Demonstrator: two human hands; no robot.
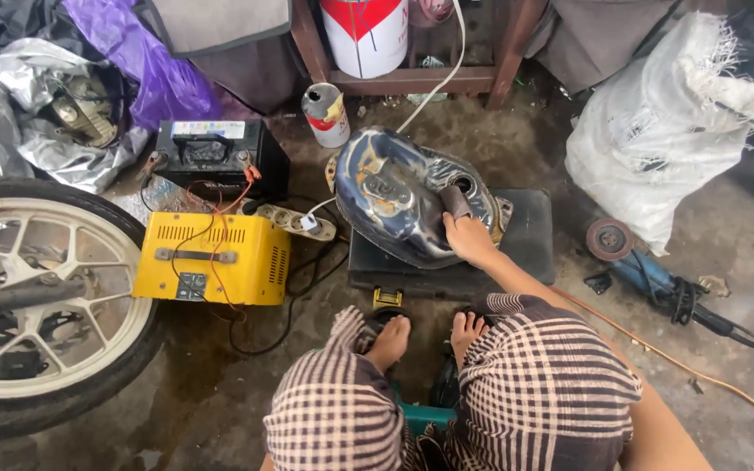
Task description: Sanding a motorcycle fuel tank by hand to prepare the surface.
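Observation:
A motorcycle fuel tank (394,196), stripped to patchy bare metal and dark paint, lies on a black case (530,244) on the floor in front of me. My right hand (469,235) presses a small folded piece of sandpaper (455,201) against the tank's right side, near the round filler hole (464,183). My left hand is out of sight. Both my knees in checked shorts (447,392) fill the lower frame, with my bare feet (429,336) below the case.
A yellow battery charger (211,257) and a black battery (215,153) sit to the left, with a power strip (294,221) and cables. A motorcycle wheel (37,296) lies far left. An angle grinder (647,266) rests on the right by a white sack (665,131). A spray can (326,113) stands behind.

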